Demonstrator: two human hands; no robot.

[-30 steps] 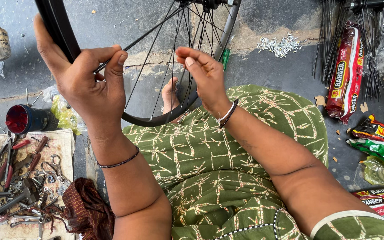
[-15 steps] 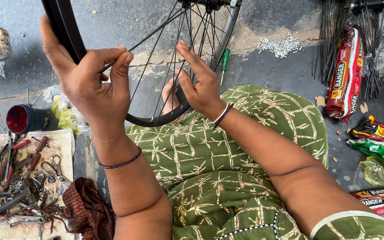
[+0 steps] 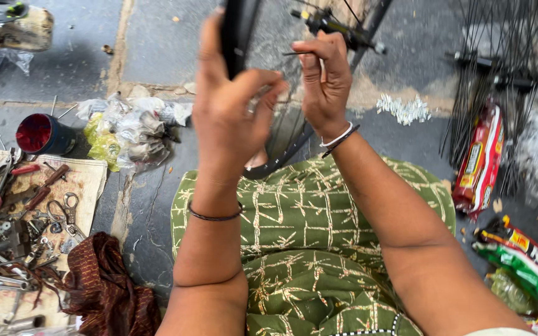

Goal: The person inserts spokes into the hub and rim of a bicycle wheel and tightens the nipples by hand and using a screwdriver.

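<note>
Above the lap, the bicycle wheel [image 3: 263,165] stands upright, its lower rim resting on the green cloth. The left hand [image 3: 231,112] is closed around the black rim; the right hand [image 3: 326,78] pinches a thin spoke [image 3: 294,53] near the hub [image 3: 334,28]. The spoke could slip or bend if the wheel tips, I judge. Both forearms are raised, wrists bent inward.

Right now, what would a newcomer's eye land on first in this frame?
Two raised hands at centre: the left hand grips a black wheel rim, the right hand pinches a thin spoke near the hub. Below spreads a green patterned garment; scattered tools lie at lower left.
</note>
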